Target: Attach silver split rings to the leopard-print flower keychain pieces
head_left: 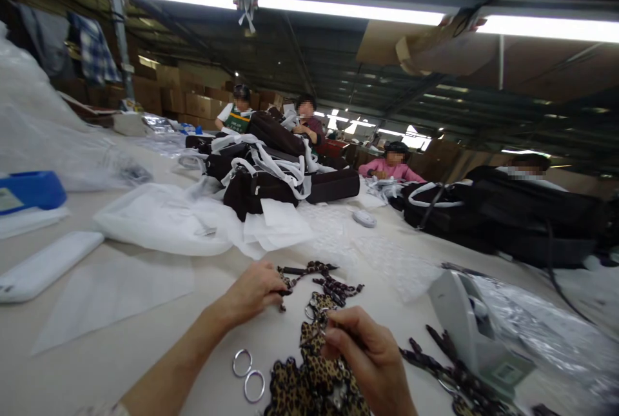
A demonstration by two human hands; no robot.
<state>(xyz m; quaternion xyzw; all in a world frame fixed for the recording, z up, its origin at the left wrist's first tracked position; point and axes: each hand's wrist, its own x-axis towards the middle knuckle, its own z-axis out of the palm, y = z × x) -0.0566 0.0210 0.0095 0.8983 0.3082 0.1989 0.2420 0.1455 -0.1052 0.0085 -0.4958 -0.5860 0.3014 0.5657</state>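
My left hand (258, 288) is closed, its fingertips pinching the end of a dark leopard-print strap (286, 288). Across from it, my right hand (365, 348) holds a small shiny metal ring (323, 314) between thumb and forefinger, partly hidden by the fingers. Beneath that hand lies a heap of leopard-print fabric pieces (290, 387) with metal fittings. Gathered leopard-print straps (338, 290) stretch over the table just beyond both hands. Two loose silver rings, one nearer (254, 386) and one farther (242, 363), lie left of the heap.
A white tape dispenser (464, 319) stands at the right beside more dark straps (435, 364). Black bags with white straps (271, 177) are piled ahead, near white foam wrapping (164, 219). A white oblong item (48, 267) lies left. Several people sit across the table.
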